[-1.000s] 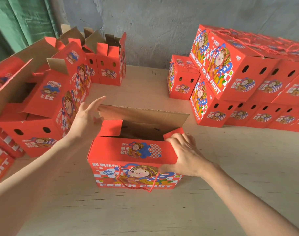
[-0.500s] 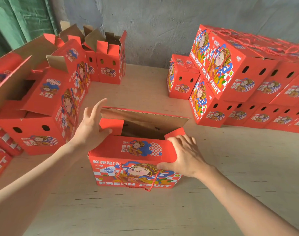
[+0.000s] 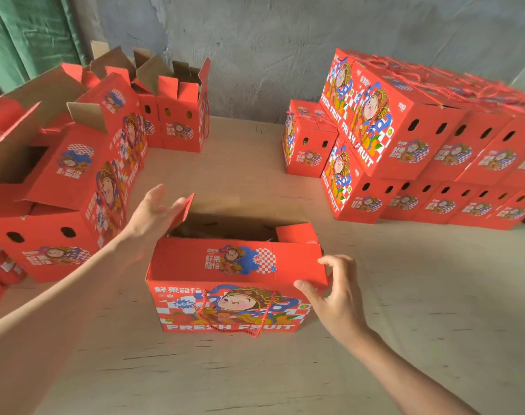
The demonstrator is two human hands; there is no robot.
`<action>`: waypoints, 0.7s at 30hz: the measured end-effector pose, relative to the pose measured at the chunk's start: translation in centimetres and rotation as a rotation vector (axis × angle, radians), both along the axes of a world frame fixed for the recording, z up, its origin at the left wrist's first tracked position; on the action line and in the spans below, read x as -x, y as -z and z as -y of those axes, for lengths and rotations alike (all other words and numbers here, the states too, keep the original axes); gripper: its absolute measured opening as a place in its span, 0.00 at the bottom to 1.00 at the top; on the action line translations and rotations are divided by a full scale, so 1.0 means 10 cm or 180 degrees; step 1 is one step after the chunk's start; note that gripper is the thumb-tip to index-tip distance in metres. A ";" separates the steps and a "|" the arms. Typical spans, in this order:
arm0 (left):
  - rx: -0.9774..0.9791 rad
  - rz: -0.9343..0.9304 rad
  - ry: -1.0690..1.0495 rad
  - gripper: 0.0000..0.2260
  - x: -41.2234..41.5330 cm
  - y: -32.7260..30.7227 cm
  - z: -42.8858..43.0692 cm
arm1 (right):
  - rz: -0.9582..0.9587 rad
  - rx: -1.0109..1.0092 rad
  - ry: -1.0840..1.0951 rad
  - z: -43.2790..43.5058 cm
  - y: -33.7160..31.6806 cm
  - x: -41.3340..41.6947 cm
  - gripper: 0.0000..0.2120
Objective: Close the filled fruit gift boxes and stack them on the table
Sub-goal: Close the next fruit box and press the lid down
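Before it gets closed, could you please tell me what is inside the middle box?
Only dark shadow shows through the open top of the box; its near flap covers the rest, so the contents cannot be made out.

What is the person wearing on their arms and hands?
Nothing that shows. The left hand and right hand have no gloves, rings, watch or bracelet that I can see. The left forearm and right forearm are bare to the picture's edge, no sleeve in view.
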State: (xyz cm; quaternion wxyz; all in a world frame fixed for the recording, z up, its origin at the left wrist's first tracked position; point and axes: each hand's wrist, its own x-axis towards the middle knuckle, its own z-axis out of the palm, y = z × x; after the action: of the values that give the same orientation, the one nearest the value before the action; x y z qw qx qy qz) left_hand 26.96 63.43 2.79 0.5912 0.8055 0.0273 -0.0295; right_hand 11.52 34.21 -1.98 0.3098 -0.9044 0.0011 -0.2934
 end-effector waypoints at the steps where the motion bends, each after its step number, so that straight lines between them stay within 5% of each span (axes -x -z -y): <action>1: 0.0023 -0.0206 -0.0005 0.30 -0.02 0.01 0.02 | -0.0014 -0.0032 0.0117 0.00 -0.02 -0.04 0.30; 8: -0.1182 0.0012 -0.0358 0.18 0.49 0.16 0.21 | -0.1103 -0.1008 0.1301 0.15 -0.23 -0.61 0.16; 13: -0.1645 0.0704 0.0117 0.09 0.97 0.18 0.43 | -0.1880 -0.1932 0.0568 -0.14 -0.29 -0.70 0.28; 18: -0.2611 0.0807 0.0907 0.12 1.26 0.05 0.57 | -0.2380 -0.1099 0.0339 -0.20 -0.57 -0.83 0.23; 21: -0.2909 0.0829 0.1345 0.14 1.46 0.01 0.75 | -0.2854 -0.0027 0.0394 -0.29 -0.68 -1.00 0.44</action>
State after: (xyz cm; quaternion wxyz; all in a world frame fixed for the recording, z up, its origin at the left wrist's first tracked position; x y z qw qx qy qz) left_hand 12.39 55.89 2.68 0.1588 0.9664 -0.1997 -0.0328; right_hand 21.53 37.12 4.80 0.2643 -0.9391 0.1904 0.1094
